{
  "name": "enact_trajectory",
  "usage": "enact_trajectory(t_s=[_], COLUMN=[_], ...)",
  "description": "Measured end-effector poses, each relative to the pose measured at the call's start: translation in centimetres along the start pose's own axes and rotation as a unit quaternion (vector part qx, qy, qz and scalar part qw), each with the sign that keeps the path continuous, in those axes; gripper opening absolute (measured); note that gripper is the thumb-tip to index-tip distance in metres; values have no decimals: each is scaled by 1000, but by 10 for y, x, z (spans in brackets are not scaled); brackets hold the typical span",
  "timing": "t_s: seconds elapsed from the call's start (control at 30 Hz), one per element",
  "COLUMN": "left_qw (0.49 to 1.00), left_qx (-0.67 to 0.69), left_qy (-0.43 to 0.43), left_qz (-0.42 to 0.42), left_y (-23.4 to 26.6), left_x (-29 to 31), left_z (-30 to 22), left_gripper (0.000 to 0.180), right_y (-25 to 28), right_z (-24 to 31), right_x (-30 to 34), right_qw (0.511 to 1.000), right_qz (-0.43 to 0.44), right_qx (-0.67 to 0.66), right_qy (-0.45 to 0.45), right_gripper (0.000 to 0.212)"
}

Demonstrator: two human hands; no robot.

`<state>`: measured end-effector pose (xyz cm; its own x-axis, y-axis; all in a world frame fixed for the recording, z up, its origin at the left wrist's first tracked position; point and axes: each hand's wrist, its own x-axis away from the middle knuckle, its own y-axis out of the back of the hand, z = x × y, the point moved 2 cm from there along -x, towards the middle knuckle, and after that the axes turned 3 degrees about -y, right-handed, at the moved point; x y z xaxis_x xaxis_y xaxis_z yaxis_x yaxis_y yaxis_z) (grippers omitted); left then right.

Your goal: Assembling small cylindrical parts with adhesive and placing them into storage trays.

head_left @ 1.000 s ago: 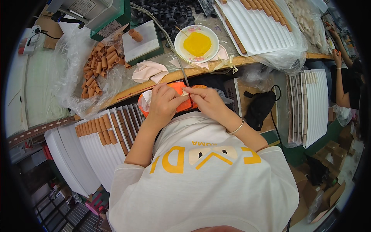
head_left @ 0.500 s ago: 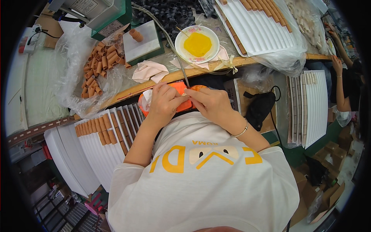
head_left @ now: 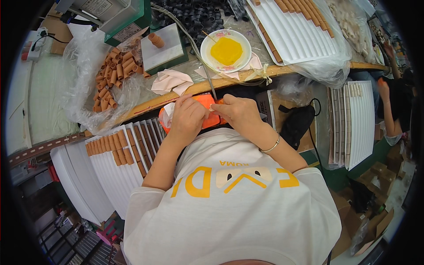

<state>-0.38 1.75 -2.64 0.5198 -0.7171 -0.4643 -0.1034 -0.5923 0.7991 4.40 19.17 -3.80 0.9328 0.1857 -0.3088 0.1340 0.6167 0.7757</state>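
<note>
Below the table's front edge, at my waist, is a bright orange packet [head_left: 204, 100] that looks soft, with white tissue-like material [head_left: 169, 108] at its left side. My left hand [head_left: 187, 118] is closed in front of it, fingers curled, and what they hold is hidden. Thumb and forefinger of my right hand [head_left: 244, 115] are pinched at the packet's right part. A tiny pale bit shows at these fingertips, too small to name. A bracelet circles my right wrist.
On the table [head_left: 282, 70] are brown tubes [head_left: 119, 70], a green-sided block [head_left: 165, 51], pink cloths [head_left: 172, 81], a bowl of yellow paste [head_left: 226, 51] and black parts [head_left: 190, 17]. Ridged white trays [head_left: 110, 154] stand at left; more trays [head_left: 360, 123] stand right, near another person's arm [head_left: 387, 106].
My left thumb has drawn in from the right hand, and the hands are slightly farther apart. The right hand has shifted a little upward. At far right, the other person's arms have moved.
</note>
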Motion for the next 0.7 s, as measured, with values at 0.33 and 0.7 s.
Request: enact_trajectory(t_s=[0.33, 0.7], left_qw=[1000, 999], left_qx=[19, 26], left_qy=[-9, 15], left_qz=[-14, -12], left_y=[-3, 3], left_x=[1, 0], left_z=[1, 4], left_gripper=[22, 23], right_y=[-19, 12], right_z=[-3, -1], right_x=[-4, -5], right_qw=[998, 996], right_qz=[-43, -46], right_qx=[-18, -64], right_qy=[52, -45], right_gripper=[16, 28])
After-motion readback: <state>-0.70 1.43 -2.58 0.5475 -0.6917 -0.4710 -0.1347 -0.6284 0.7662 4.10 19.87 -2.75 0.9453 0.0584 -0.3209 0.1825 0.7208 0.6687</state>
